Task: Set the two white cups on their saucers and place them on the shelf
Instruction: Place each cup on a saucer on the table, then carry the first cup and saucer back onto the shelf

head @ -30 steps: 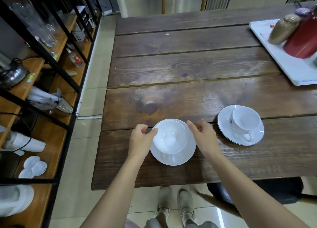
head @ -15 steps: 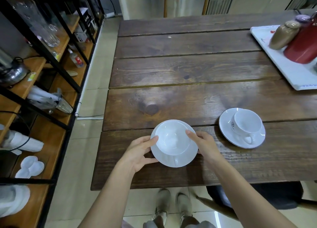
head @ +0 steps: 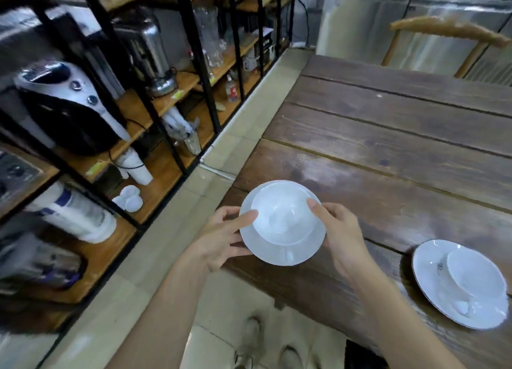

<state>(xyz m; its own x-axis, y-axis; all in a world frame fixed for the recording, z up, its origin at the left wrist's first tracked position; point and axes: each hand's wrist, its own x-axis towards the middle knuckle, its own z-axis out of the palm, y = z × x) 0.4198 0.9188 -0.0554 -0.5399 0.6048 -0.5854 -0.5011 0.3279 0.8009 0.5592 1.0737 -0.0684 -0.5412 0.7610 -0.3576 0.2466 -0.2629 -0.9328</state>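
Observation:
A white cup [head: 282,216] sits on a white saucer [head: 277,253], held above the table's near left corner. My left hand [head: 221,237] grips the saucer's left rim, thumb touching the cup. My right hand [head: 339,234] grips the right rim, thumb on the cup's edge. A second white cup [head: 475,275] rests on its own saucer [head: 432,269] on the table at the lower right, untouched. The wooden shelf [head: 155,185] with black metal posts stands to the left.
The shelf holds a black-and-white appliance [head: 69,110], a metal kettle [head: 162,84], stacked white cups [head: 135,166], small white dishes [head: 128,198] and glassware. A tiled floor strip [head: 227,152] separates shelf and wooden table [head: 388,152]. A chair back [head: 446,31] stands behind the table.
Both hands have closed on the saucer and lifted it with its cup off the table toward the left corner. My view has swung left toward the shelf.

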